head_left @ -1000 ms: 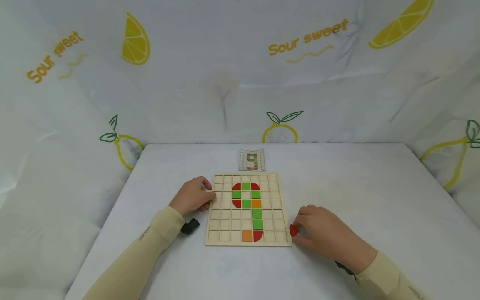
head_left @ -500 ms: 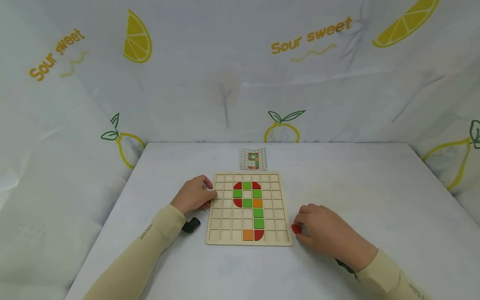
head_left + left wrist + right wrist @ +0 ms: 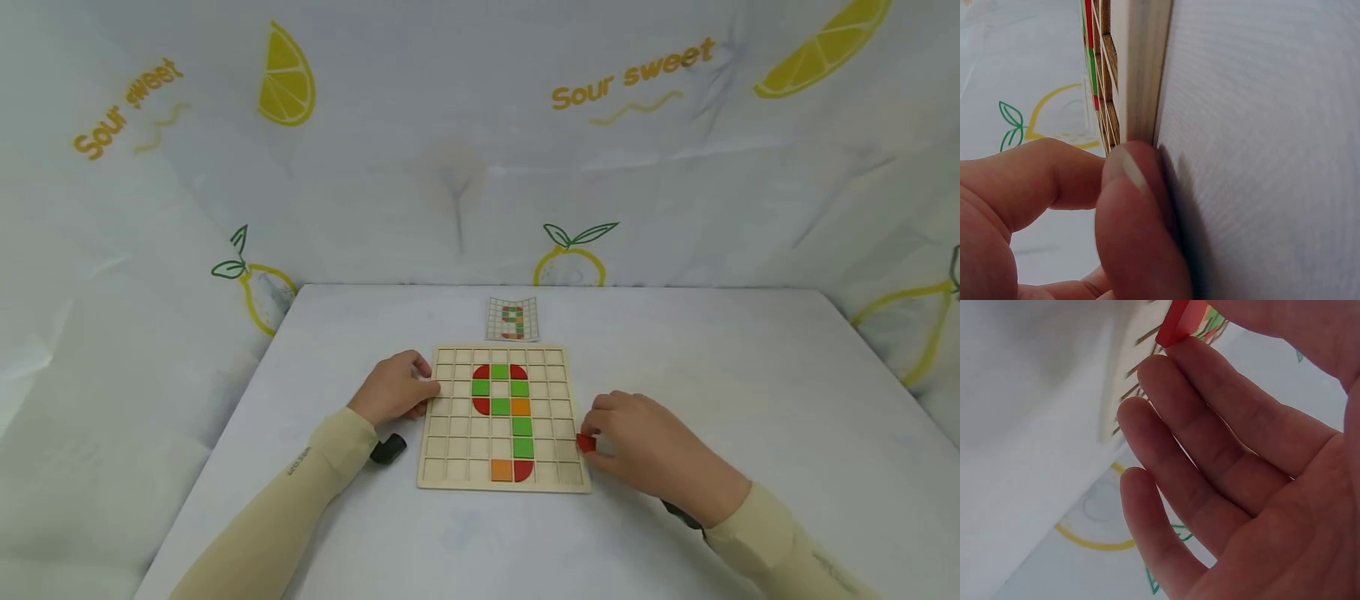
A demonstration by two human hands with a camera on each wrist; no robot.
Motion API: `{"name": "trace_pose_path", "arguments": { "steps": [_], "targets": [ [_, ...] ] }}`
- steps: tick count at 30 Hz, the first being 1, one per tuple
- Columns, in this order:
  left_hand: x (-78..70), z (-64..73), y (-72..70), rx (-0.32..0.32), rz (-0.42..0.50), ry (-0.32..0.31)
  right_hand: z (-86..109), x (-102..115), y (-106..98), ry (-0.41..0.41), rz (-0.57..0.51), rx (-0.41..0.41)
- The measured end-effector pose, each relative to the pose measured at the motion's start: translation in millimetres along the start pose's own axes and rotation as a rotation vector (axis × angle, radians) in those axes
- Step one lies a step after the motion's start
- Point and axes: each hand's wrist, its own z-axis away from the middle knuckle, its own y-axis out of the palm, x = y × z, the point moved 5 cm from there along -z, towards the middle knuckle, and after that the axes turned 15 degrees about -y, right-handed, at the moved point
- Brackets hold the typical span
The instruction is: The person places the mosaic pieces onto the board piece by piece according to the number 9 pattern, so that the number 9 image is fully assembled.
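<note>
A square wooden grid board (image 3: 457, 450) lies flat on the table. Green and orange squares and red rounded-corner tiles sit in its cells, forming a 9-like figure. My left hand (image 3: 393, 386) holds the board's left edge; in the left wrist view a fingertip (image 3: 1138, 165) presses against its side. Between thumb and index finger, my right hand (image 3: 652, 446) pinches a red tile (image 3: 586, 442) at the board's right edge. The right wrist view shows this red tile (image 3: 1180, 322) tilted, with the other fingers spread below it.
Behind the board lies a paper card (image 3: 512, 319) printed with a similar coloured figure on a grid. Black devices show under both wrists, the left one (image 3: 387, 449) close to the board. A white cloth with lemon prints (image 3: 570, 267) hangs at the back.
My right hand has moved the red tile slightly away from me and closer over the board's right edge. The left hand stays at the board's edge. The head view has shifted a little.
</note>
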Motion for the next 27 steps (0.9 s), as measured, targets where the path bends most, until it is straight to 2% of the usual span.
{"name": "trace_pose_path", "arguments": {
  "steps": [9, 16, 21, 27],
  "targets": [
    [-3.1, -3.6, 4.2, 0.002, -0.002, 0.008, -35.9, 27, -1, -0.071, -0.029, -0.007],
    [-2.4, -2.8, 5.1, 0.007, -0.005, 0.006, -56.4, 48, 7, -0.14, -0.041, -0.009],
    [-0.9, -1.3, 1.8, -0.011, -0.008, 0.004, -70.8, 62, 15, -0.209, -0.017, -0.009],
    [-0.9, -1.2, -1.6, -0.025, 0.0, 0.012, -85.8, 79, 21, -0.293, 0.024, -0.044]
  ]
}}
